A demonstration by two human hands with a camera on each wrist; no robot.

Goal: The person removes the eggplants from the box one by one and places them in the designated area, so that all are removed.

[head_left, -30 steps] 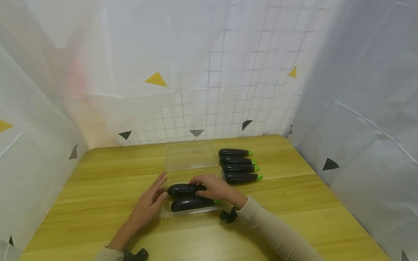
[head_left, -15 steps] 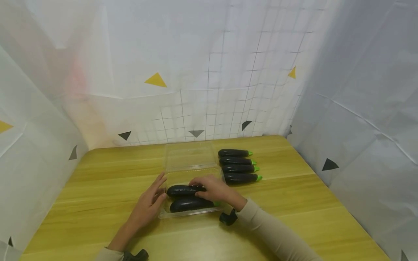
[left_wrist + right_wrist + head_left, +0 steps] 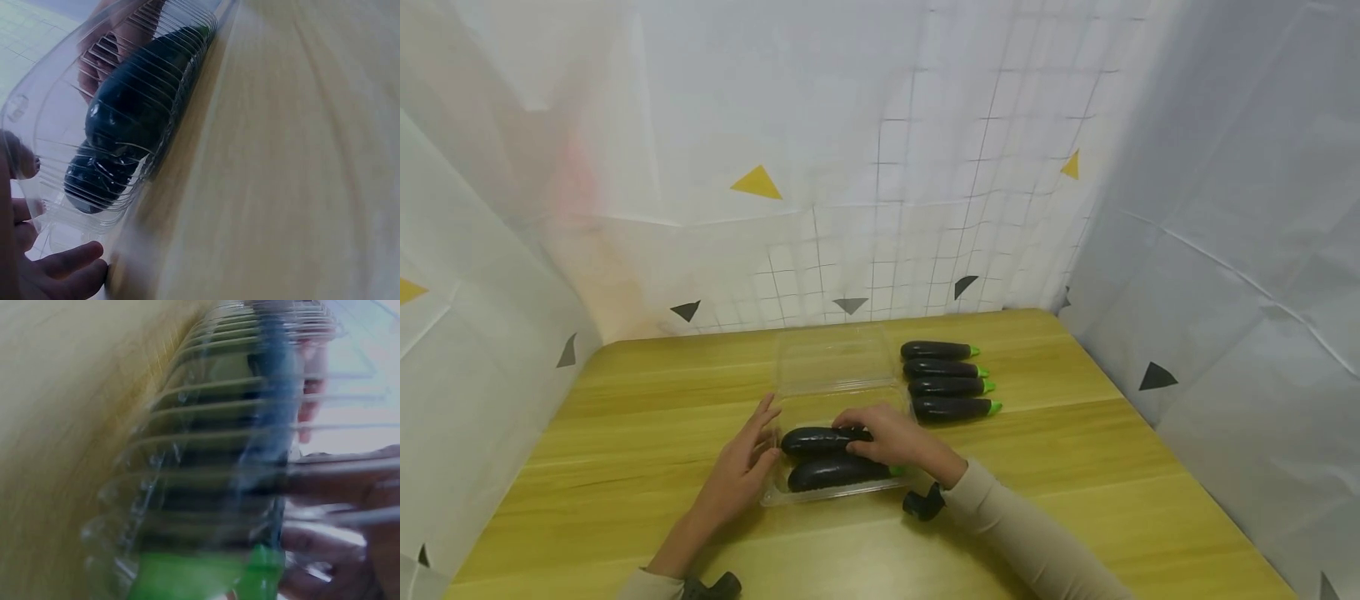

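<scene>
A clear plastic clamshell container (image 3: pixel 797 498) lies with its lid (image 3: pixel 838 354) folded back. Two dark eggplants lie side by side in its base. My right hand (image 3: pixel 887 435) reaches in from the right, thumb and fingers around the narrow end of the farther eggplant (image 3: pixel 816 441). The nearer eggplant (image 3: pixel 838 472) lies along the front wall; its green stem (image 3: pixel 187 575) fills the bottom of the right wrist view, seen through the ribbed side. My left hand (image 3: pixel 741 467) is at the container's left side, fingers extended and thumb at the rim.
Several more eggplants (image 3: pixel 951 408) with green stems lie in a row on the wooden table (image 3: pixel 1075 467), right of the container. White sheeting (image 3: pixel 820 250) with triangular marks encloses the back and sides.
The container and both eggplants have shifted very slightly left and toward me. Both hands keep almost the same places, and the row of eggplants stays put.
</scene>
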